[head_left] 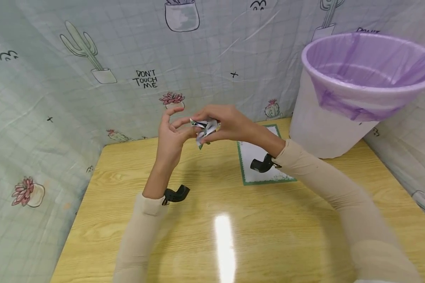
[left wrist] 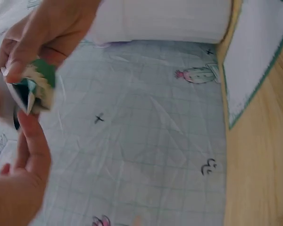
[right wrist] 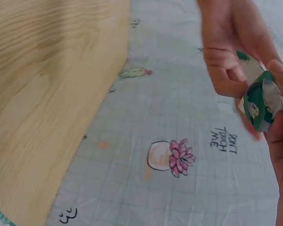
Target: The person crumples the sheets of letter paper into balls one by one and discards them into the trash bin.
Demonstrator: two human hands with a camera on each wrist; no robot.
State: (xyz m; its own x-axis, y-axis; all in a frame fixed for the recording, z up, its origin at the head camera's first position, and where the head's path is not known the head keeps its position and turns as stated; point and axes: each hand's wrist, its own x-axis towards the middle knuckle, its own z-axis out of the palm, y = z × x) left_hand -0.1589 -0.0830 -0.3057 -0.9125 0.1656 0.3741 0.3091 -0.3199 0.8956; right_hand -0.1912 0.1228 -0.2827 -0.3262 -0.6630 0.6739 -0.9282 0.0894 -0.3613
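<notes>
Above the table's far part, both hands meet at a crumpled sheet of paper point(head_left: 209, 126), white with green printed areas. My right hand point(head_left: 228, 121) grips it from the right, thumb below and fingers over the top. From the left, my left hand point(head_left: 171, 136) pinches its edge with thumb and a finger, while other fingers stand out loosely. In the left wrist view the crumpled paper point(left wrist: 43, 81) shows folds and a dark hollow. The right wrist view shows its green printed face point(right wrist: 257, 104) between the fingers of both hands.
A white sheet with a green border point(head_left: 249, 167) lies on the wooden table point(head_left: 184, 236), below the right forearm. At the back right stands a white bin point(head_left: 311, 118) with a purple liner point(head_left: 354, 104). A patterned cloth point(head_left: 127, 47) hangs behind and beside the table.
</notes>
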